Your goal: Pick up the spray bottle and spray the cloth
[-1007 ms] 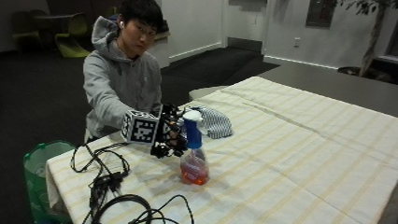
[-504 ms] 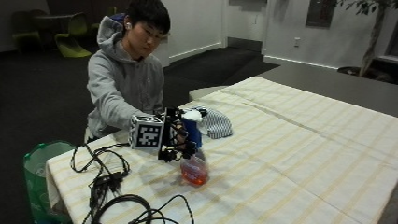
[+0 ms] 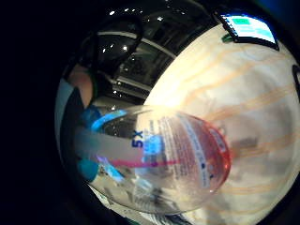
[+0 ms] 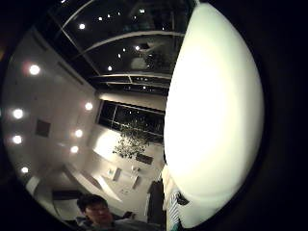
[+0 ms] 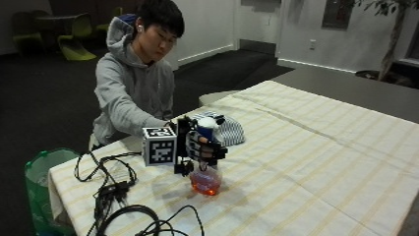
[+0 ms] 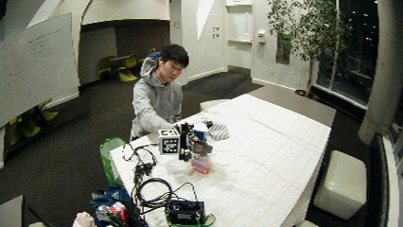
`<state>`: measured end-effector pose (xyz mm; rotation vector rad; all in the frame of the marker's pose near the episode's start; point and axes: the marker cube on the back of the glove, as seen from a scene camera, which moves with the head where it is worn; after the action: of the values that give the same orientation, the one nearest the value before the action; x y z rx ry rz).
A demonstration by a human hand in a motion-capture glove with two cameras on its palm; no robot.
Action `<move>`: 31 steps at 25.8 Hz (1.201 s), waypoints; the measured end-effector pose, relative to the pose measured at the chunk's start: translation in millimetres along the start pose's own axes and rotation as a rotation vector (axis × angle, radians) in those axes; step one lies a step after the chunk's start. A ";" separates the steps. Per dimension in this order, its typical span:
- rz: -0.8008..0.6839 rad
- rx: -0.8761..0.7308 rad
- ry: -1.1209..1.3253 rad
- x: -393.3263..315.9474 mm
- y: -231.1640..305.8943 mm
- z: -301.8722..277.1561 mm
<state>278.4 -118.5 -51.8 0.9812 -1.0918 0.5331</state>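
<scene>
**Bottle grasped, spraying not begun**

While the black-gloved right hand (image 5: 204,147) is clenched around the neck of the clear plastic spray bottle with orange liquid (image 5: 205,181), its base looks on or barely off the striped tablecloth (image 5: 314,162). Striped folded cloth (image 5: 225,132) lies near, at 1 o'clock; unsprayed, I judge. Open room toward 3 o'clock; black cables (image 5: 111,189) crowd 9.

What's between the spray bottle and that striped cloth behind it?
Only bare tablecloth separates the bottle from the cloth, in the outside view.
</scene>
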 end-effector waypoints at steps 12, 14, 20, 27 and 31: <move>-0.027 -0.066 0.035 -1.7 -23.7 20.9; -0.045 -0.109 0.062 -4.9 -22.7 25.1; -0.145 -0.408 0.249 -39.6 -8.2 38.8; -0.262 -0.711 0.496 -98.6 36.5 54.5; -0.328 -0.834 0.643 -134.8 72.0 59.2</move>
<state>139.7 -121.6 -139.1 0.1997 -0.4621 0.0687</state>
